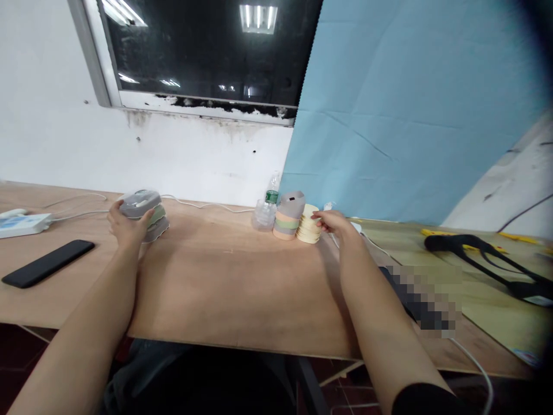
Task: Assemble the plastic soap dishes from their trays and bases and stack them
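On the tabletop [242, 288]: two stacks handled

At left, a grey-and-green scalloped stack [149, 203] is clasped by the left hand [127, 223]; near centre, a cream ribbed stack [308, 231] is touched by the right hand [333, 222], pinch unclear. Steadiness is presumably needed next.

The bottle [272, 199] is clear with a green label; just right of it, the banded stack [286, 223] shows grey, peach and green, and the next, a ridged stack [307, 230], is pale yellow throughout. Well left of the bottle, the layered stack [158, 211] is grey with green between, and farther left the phone [48, 263] is black. Behind the bottle, the wall [207, 153] is white, the sheet [406, 104] rightward light blue.
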